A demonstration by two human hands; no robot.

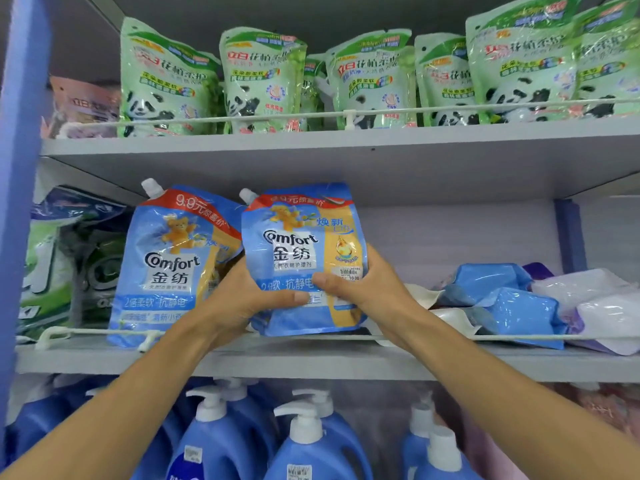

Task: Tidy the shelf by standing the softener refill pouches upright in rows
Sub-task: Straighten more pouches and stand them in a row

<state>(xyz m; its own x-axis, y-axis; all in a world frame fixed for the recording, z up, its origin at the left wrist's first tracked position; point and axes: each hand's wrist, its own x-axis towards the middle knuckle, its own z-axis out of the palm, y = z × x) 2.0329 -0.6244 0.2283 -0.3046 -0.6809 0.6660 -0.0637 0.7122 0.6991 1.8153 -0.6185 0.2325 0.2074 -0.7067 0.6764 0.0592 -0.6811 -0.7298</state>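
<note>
On the middle shelf (277, 358), a blue standing pouch (173, 265) marked "Comfort 金纺", with a red "9.9元" banner, is upright at the left behind the wire rail (86, 332). Just beside it, the left hand (242, 299) and right hand (367, 292) hold a second Comfort pouch (301, 244) upright, each grip clamped on its lower half, thumbs across the front. Its sticker reads "10.00". Further right, flat blue pouches (502, 299) lie heaped.

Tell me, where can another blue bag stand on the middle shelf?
Only right of the held pouch: there is open air above the flat pouches, back to the back wall, but they cover the floor there. Left is crowded: the standing pouch sits beside the green packs.
</note>
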